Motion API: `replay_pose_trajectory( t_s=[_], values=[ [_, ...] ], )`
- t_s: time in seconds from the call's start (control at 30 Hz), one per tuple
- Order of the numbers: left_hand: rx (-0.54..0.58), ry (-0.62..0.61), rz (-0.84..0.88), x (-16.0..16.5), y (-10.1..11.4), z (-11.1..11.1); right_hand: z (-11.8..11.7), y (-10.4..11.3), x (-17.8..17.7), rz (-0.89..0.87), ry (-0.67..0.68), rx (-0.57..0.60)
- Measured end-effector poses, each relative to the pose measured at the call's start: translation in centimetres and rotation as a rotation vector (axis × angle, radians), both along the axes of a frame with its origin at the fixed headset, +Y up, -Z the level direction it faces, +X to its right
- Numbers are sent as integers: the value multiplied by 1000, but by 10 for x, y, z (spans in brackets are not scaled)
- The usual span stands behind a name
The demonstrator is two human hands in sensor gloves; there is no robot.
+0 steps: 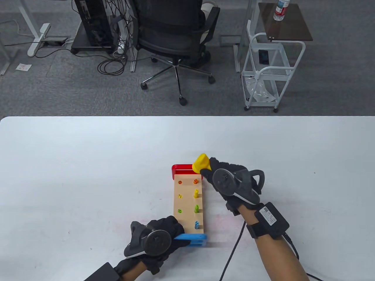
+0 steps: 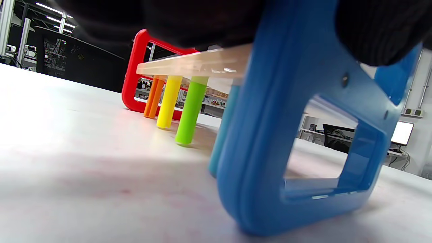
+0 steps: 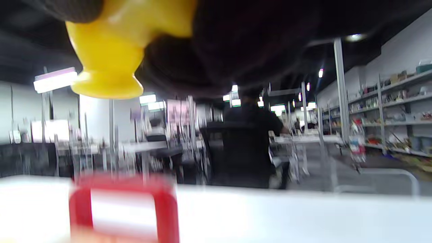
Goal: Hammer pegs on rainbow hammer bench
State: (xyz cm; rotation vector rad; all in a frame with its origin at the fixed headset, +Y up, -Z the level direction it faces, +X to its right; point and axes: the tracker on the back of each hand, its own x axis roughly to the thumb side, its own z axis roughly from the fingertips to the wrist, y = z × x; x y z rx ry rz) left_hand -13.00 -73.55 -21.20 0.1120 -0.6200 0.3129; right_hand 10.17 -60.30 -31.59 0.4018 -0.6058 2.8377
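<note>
The hammer bench (image 1: 187, 202) is a wooden board on a red end leg (image 1: 183, 169) and a blue end leg (image 1: 193, 239). Its left row of pegs sits flush. In the right row the yellow peg (image 1: 196, 193), green peg (image 1: 196, 208) and blue peg (image 1: 197, 224) stand up, and the orange peg (image 1: 195, 181) sits low. My left hand (image 1: 159, 235) grips the blue end; the leg fills the left wrist view (image 2: 270, 141). My right hand (image 1: 227, 180) holds the yellow hammer (image 1: 201, 163) raised over the red end; its head shows in the right wrist view (image 3: 108, 50).
The bench stands near the middle front of a white table (image 1: 88, 164). Beyond the far edge are an office chair (image 1: 175, 35), a white cart (image 1: 272, 64) and a computer tower with cables (image 1: 93, 23). A cable (image 1: 234, 251) runs from my right wrist.
</note>
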Motion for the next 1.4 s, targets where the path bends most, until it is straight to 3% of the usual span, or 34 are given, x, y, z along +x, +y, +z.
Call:
replay_pose_trajectory(
  t_s=[0.1,0.17,0.23,0.3,0.37,0.4,0.43,0.47,0.5,0.57,0.67,0.73,0.8,0.87,0.97,1.0,1.03,1.07,1.13,1.23,1.37,1.4],
  values=[
    [0,0,-1,0,0,0,15,40,2,-56,16,131],
    [0,0,-1,0,0,0,19,42,0,-62,24,176],
    [-1,1,-2,0,0,0,15,23,-4,-56,40,158],
    [-8,-1,-5,0,0,-1,3,-22,-12,46,49,58],
    [-15,-5,-2,0,0,-1,-16,-94,-25,256,52,-195],
    [-19,-8,0,0,-1,-2,-12,-102,-16,349,-53,-175],
    [-22,-7,4,0,-1,-2,-22,-105,-18,126,104,-218],
    [-22,-6,2,0,-1,-1,-17,-96,-15,149,46,-278],
    [-22,-6,1,0,-1,-2,-16,-78,-11,151,52,-127],
    [-22,-7,1,0,-1,-2,-13,-46,-5,107,39,-89],
    [-21,-6,-1,0,-1,-2,-1,6,-2,27,50,60],
    [-22,-6,0,0,-1,-2,5,23,-3,4,51,125],
    [-22,-6,-1,0,-1,-2,8,26,-4,-19,59,156],
    [-22,-5,-2,0,-1,-2,3,4,-8,12,62,131],
    [-26,-7,-3,0,-1,-2,-20,-87,-29,317,79,-148],
    [-34,-13,-3,0,-1,-3,-24,-113,-20,508,-51,-141],
    [-35,-12,6,0,-1,-2,-28,-109,-25,227,120,-157],
    [-34,-7,3,0,-1,-2,-22,-104,-21,206,75,-286],
    [-35,-8,1,0,-1,-3,-22,-91,-19,254,82,-139],
    [-35,-8,0,0,-1,-3,-16,-41,-10,141,63,-74],
    [-33,-9,2,0,-2,-3,11,39,3,31,38,101],
    [-33,-8,2,0,-2,-3,16,50,4,8,37,126]
  ],
)
